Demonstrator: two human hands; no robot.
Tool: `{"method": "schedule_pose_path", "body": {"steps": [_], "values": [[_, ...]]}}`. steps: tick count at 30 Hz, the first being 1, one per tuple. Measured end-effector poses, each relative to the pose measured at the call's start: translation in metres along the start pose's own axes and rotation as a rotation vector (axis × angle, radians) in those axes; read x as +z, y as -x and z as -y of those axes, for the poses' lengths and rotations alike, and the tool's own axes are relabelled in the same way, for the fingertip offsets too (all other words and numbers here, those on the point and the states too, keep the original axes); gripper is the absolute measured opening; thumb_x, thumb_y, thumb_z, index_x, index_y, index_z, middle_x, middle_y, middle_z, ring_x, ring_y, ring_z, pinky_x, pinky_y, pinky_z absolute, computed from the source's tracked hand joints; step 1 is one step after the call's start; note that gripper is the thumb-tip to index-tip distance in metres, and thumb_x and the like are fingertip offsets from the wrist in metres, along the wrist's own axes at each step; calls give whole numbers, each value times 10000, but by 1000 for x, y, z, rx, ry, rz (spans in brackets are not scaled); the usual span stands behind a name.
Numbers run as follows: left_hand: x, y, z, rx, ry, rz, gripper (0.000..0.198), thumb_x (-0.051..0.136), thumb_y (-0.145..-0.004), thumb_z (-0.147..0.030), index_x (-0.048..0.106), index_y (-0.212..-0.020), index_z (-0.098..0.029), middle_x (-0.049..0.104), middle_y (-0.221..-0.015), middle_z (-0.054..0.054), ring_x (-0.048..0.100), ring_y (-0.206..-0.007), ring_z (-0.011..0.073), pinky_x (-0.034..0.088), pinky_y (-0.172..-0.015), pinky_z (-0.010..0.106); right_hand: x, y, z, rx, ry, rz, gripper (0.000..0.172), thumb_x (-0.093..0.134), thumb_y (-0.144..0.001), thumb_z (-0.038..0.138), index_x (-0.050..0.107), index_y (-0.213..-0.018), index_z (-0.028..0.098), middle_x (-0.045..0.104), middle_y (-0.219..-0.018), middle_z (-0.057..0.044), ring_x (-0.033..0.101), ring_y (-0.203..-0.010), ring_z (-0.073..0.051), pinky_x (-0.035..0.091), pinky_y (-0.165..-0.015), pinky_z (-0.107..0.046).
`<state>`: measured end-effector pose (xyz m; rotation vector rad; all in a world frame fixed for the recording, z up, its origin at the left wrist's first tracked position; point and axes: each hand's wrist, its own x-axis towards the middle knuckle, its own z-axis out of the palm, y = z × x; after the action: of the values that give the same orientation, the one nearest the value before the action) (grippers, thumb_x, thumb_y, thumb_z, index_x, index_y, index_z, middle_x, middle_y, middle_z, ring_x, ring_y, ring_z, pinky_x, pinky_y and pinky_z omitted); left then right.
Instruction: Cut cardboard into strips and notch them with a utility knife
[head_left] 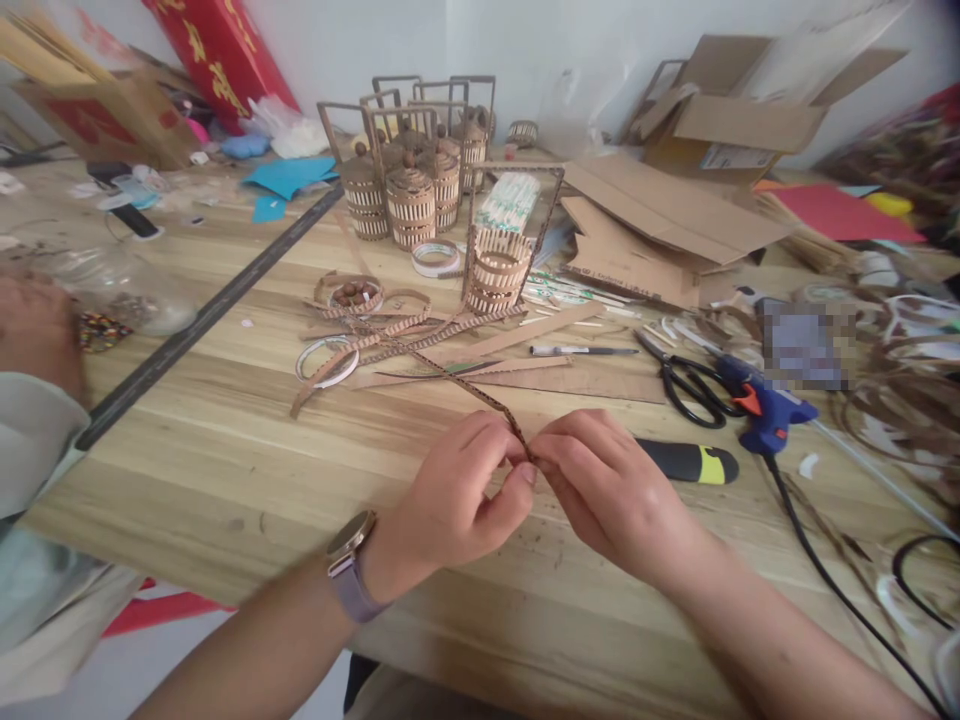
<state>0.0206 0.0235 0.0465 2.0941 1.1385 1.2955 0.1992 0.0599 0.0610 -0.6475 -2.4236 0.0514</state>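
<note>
Between my two hands is one end of a narrow corrugated cardboard strip [472,388], bent near my fingers and running away toward the pile of strips. My left hand [469,490], with a watch on its wrist, pinches the strip between thumb and fingers. Right against it, my right hand [611,490] grips the strip's end, which its fingers partly hide. A black and yellow handle [686,461] lies just beyond my right hand. Farther back stands an open basket [497,275] of small sticks and cardboard, with a tall square handle.
Black scissors [694,390] and a blue glue gun [772,405] with a trailing cord lie at right. Several finished lidded baskets [411,205] stand at the back. Tape rolls [328,361], a pen [581,351] and cardboard sheets [675,215] lie around. Another person's hand [37,330] is at left.
</note>
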Motion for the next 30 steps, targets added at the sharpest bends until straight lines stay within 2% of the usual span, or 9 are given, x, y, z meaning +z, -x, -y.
{"method": "schedule_pose_path", "body": {"steps": [11,18,23,26,28,30], "values": [[0,-1,1,-42,59,12,174,508,-908,-170,460,-748,-218,543,-721,0,540,-688,148,443,-620,263,-4,-1,0,-5,-4,43,169,462,-938,84,588,-918,195,643,-786,-40,566,-715,-170,477,-673,-313],[0,1,4,6,-28,6,166,470,-915,-146,467,-765,-217,564,-744,15,561,-729,158,467,-654,270,-1,-2,1,-21,12,15,146,467,-939,86,564,-903,190,632,-775,-40,548,-701,-169,472,-649,-310],[0,1,4,22,-91,-25,164,460,-914,-119,482,-785,-217,602,-780,30,582,-773,172,487,-689,293,0,-3,3,16,54,-19,158,457,-960,119,570,-889,204,637,-747,-29,588,-680,-168,480,-640,-322],[0,1,4,6,-83,-61,168,472,-920,-119,502,-782,-210,596,-783,31,571,-764,170,480,-684,295,1,-1,4,57,50,-86,119,521,-946,156,608,-1010,206,682,-865,-58,654,-793,-195,520,-689,-342],[0,0,3,-2,-48,-66,158,481,-926,-113,532,-806,-202,613,-837,45,584,-814,173,491,-719,297,1,0,3,76,23,-111,199,564,-934,165,609,-1121,217,701,-980,-77,673,-885,-211,541,-756,-365],[-1,-1,3,2,-9,-64,148,486,-935,-108,559,-844,-198,625,-893,57,592,-868,176,502,-756,298,0,1,2,72,-13,-116,241,586,-927,148,609,-1152,232,714,-1027,-75,682,-910,-209,542,-805,-384]]}}
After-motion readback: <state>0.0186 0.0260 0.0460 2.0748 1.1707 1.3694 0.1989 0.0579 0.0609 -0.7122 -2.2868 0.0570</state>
